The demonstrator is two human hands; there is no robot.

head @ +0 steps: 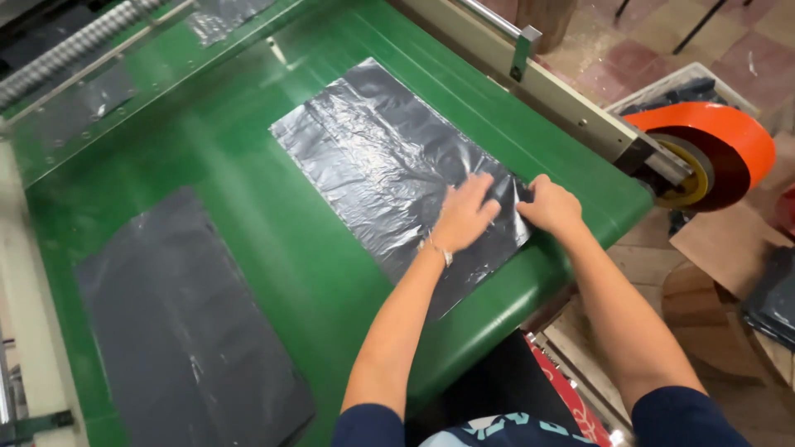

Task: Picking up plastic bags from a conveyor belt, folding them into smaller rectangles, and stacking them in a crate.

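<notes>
Crinkled, glossy dark grey plastic bag sheet (389, 165) lying flat at centre of a smooth green conveyor belt (248, 215), left hand (464, 213) pressed flat on its 4 o'clock end with fingers spread, right hand (551, 203) fingers curled pinching the sheet's edge, second matte grey sheet (182, 323) at 8 o'clock partly cut off, orange tape roll (712, 145) at 3 o'clock.

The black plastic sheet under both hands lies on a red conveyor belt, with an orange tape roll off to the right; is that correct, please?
Not quite: the head view shows the conveyor belt is green, not red. The black plastic sheet does lie under the left hand and right hand, with the orange tape roll at right.
</notes>
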